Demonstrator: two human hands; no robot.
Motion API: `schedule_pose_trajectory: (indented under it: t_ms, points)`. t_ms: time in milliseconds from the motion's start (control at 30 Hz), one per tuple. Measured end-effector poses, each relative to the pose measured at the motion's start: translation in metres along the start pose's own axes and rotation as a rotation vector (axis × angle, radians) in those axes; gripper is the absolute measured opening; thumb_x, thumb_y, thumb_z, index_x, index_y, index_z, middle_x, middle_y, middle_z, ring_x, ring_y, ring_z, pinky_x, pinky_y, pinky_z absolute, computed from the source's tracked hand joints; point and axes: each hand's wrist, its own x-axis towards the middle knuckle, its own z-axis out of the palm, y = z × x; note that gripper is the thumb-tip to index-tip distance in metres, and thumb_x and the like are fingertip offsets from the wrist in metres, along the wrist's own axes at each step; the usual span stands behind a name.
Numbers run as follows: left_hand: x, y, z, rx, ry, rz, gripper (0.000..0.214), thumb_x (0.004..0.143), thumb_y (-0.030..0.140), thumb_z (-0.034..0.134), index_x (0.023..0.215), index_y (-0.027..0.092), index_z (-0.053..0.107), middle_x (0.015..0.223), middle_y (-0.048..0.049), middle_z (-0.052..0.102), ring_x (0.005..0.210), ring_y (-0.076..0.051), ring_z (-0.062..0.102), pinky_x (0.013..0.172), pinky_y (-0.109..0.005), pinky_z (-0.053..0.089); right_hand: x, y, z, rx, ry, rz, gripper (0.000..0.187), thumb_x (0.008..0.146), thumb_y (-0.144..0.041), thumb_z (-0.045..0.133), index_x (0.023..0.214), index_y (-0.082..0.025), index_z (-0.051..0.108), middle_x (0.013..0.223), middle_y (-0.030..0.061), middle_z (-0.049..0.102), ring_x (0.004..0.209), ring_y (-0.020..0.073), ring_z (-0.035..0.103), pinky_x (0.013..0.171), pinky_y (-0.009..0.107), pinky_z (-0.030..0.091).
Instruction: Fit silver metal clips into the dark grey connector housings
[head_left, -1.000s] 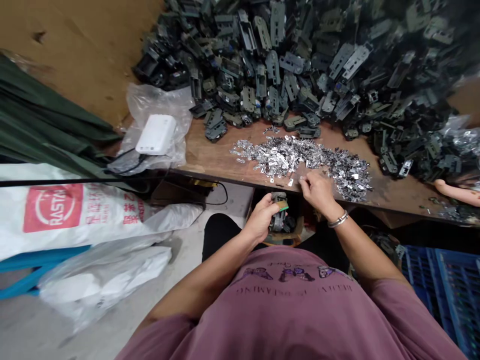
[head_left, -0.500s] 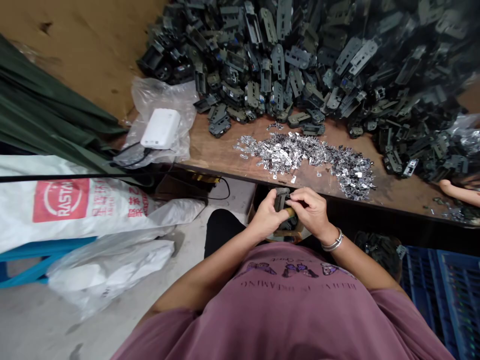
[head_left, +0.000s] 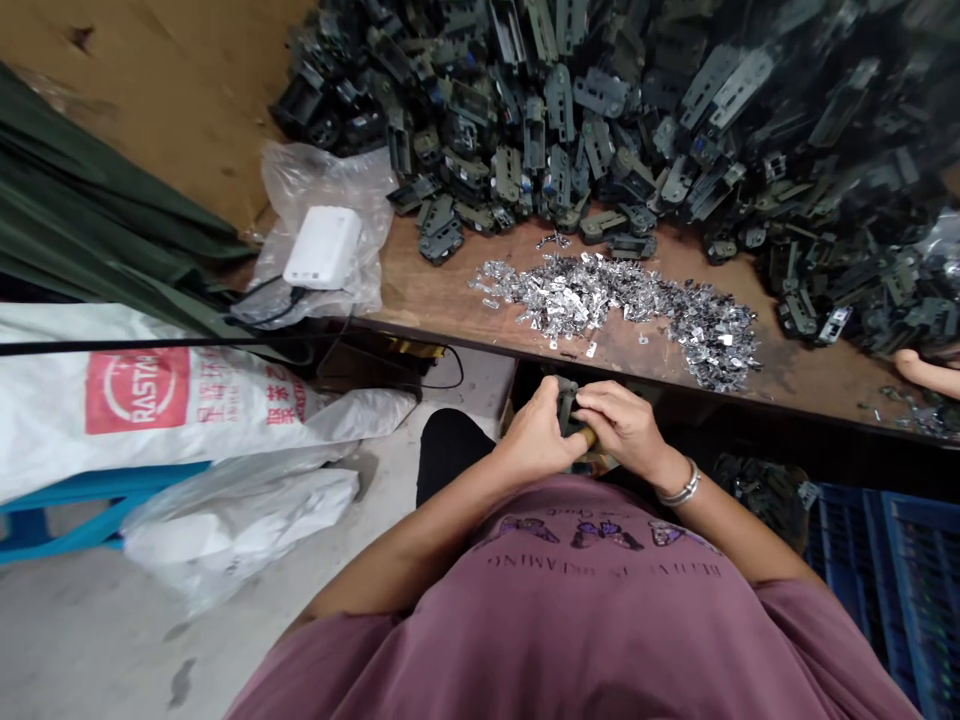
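Note:
In the head view my left hand (head_left: 536,435) is closed round a dark grey-green plastic part (head_left: 567,398), held just below the table's front edge. Something yellowish (head_left: 587,437) shows at the tip of my left thumb. My right hand (head_left: 621,428), with a metal bracelet on its wrist, is pinched against the right side of this part. What its fingertips hold, if anything, is hidden. Beyond both hands a heap of small shiny metal pieces (head_left: 577,295) lies on the wooden table (head_left: 427,300).
A large pile of similar dark plastic parts (head_left: 559,105) covers the table's back. A white box-shaped device (head_left: 324,248) with a cable lies on clear plastic at left. Another person's hand (head_left: 926,372) is at far right. Blue crates (head_left: 911,560) and a printed white sack (head_left: 52,400) flank me.
My right fingertips have moved in closer against the plastic part, and the part has turned a little. The whole view has shifted slightly.

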Motion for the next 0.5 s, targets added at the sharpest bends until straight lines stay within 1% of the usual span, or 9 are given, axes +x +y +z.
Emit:
schedule_pose_trajectory:
  t_ms: [67, 100, 167, 233, 300, 367, 400, 467, 500]
  points:
    - [0.001, 0.002, -0.006, -0.03, 0.026, 0.08, 0.039, 0.067, 0.035, 0.074, 0.09, 0.021, 0.045, 0.082, 0.0012, 0.052, 0.073, -0.016, 0.051, 0.063, -0.029, 0.04, 0.001, -0.002, -0.006, 0.081, 0.039, 0.076, 0.016, 0.092, -0.018, 0.059, 0.104, -0.022, 0.069, 0.101, 0.0087, 0.07, 0.093, 0.0191, 0.068, 0.08, 0.035, 0.058]
    - [0.002, 0.002, -0.008, -0.041, 0.056, 0.126, 0.035, 0.07, 0.038, 0.073, 0.088, 0.021, 0.047, 0.082, 0.0004, 0.053, 0.074, -0.016, 0.052, 0.065, -0.029, 0.041, 0.001, -0.003, -0.007, 0.101, 0.076, 0.121, 0.016, 0.092, -0.019, 0.059, 0.104, -0.023, 0.069, 0.102, 0.0083, 0.07, 0.094, 0.019, 0.068, 0.081, 0.035, 0.058]
    - [0.004, 0.0, -0.012, -0.041, 0.149, 0.221, 0.024, 0.08, 0.036, 0.065, 0.077, 0.02, 0.048, 0.075, 0.0005, 0.051, 0.071, -0.015, 0.05, 0.065, -0.029, 0.04, -0.001, -0.004, -0.008, 0.119, 0.119, 0.189, 0.015, 0.092, -0.018, 0.059, 0.102, -0.023, 0.07, 0.097, 0.0074, 0.071, 0.09, 0.0181, 0.068, 0.078, 0.034, 0.057]
    - [0.004, -0.002, -0.015, -0.027, 0.262, 0.308, 0.025, 0.087, 0.03, 0.057, 0.068, 0.02, 0.043, 0.067, 0.0019, 0.046, 0.064, -0.013, 0.046, 0.062, -0.028, 0.037, -0.006, -0.004, -0.006, 0.134, 0.087, 0.221, 0.012, 0.091, -0.018, 0.059, 0.097, -0.021, 0.07, 0.09, 0.0063, 0.071, 0.082, 0.0167, 0.067, 0.073, 0.031, 0.057]
    - [0.004, -0.004, -0.018, -0.025, 0.367, 0.362, 0.028, 0.088, 0.026, 0.057, 0.066, 0.02, 0.04, 0.065, 0.0027, 0.042, 0.062, -0.013, 0.043, 0.06, -0.027, 0.036, -0.011, -0.004, -0.002, 0.145, 0.019, 0.24, 0.011, 0.091, -0.019, 0.059, 0.094, -0.021, 0.07, 0.084, 0.0051, 0.071, 0.075, 0.0151, 0.066, 0.068, 0.028, 0.055]
    - [0.003, -0.005, -0.02, -0.052, 0.434, 0.372, 0.029, 0.088, 0.027, 0.057, 0.066, 0.02, 0.04, 0.065, 0.0027, 0.042, 0.062, -0.012, 0.043, 0.06, -0.027, 0.036, -0.016, -0.003, 0.0, 0.149, -0.032, 0.252, 0.012, 0.092, -0.02, 0.058, 0.093, -0.02, 0.07, 0.081, 0.0046, 0.07, 0.07, 0.0139, 0.065, 0.064, 0.026, 0.054]
    - [0.003, -0.005, -0.022, -0.079, 0.445, 0.362, 0.027, 0.087, 0.028, 0.058, 0.067, 0.02, 0.042, 0.066, 0.0022, 0.044, 0.063, -0.013, 0.044, 0.061, -0.027, 0.037, -0.018, -0.003, 0.001, 0.148, -0.047, 0.253, 0.012, 0.092, -0.021, 0.057, 0.093, -0.02, 0.07, 0.079, 0.0045, 0.069, 0.069, 0.0135, 0.065, 0.064, 0.026, 0.054]
    - [0.002, -0.005, -0.024, -0.17, 0.413, 0.31, 0.023, 0.086, 0.036, 0.06, 0.073, 0.02, 0.05, 0.072, 0.0002, 0.05, 0.069, -0.014, 0.049, 0.066, -0.029, 0.041, -0.018, -0.002, 0.001, 0.145, -0.065, 0.243, 0.013, 0.093, -0.022, 0.057, 0.093, -0.02, 0.07, 0.078, 0.0042, 0.069, 0.068, 0.0133, 0.064, 0.063, 0.026, 0.053]
    - [0.002, -0.005, -0.025, -0.24, 0.381, 0.255, 0.024, 0.085, 0.041, 0.059, 0.077, 0.02, 0.053, 0.075, -0.0011, 0.054, 0.072, -0.015, 0.052, 0.068, -0.03, 0.043, -0.018, -0.002, 0.0, 0.141, -0.066, 0.237, 0.013, 0.092, -0.022, 0.057, 0.093, -0.02, 0.07, 0.078, 0.004, 0.069, 0.067, 0.0135, 0.064, 0.063, 0.026, 0.053]
